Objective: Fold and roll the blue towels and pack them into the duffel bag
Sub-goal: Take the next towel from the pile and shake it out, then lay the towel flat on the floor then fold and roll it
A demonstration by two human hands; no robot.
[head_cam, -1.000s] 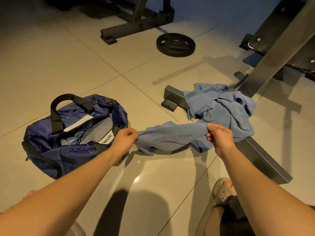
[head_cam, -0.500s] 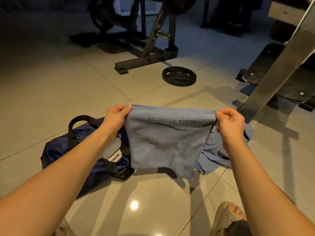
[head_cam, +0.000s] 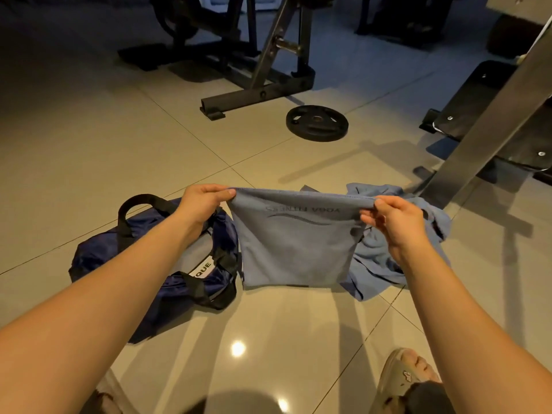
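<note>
A light blue towel (head_cam: 294,249) with dark lettering hangs in the air in front of me, doubled over, its lower edge just above the floor. My left hand (head_cam: 201,201) pinches its top left corner and my right hand (head_cam: 394,221) pinches its top right corner. Behind it on the right lies a crumpled heap of blue towels (head_cam: 385,252). The navy duffel bag (head_cam: 167,264) with black handles lies open on the floor at the left, partly hidden by my left forearm and the held towel.
A black weight plate (head_cam: 317,122) lies on the tiled floor ahead. A black machine frame (head_cam: 257,97) stands beyond it. A bench's metal leg (head_cam: 478,141) slants down at the right, next to the towel heap. My sandalled foot (head_cam: 403,380) is at the bottom right.
Both hands lifted the towel off the heap and spread it wide. Since half a second ago it hangs straighter, with an even bottom edge.
</note>
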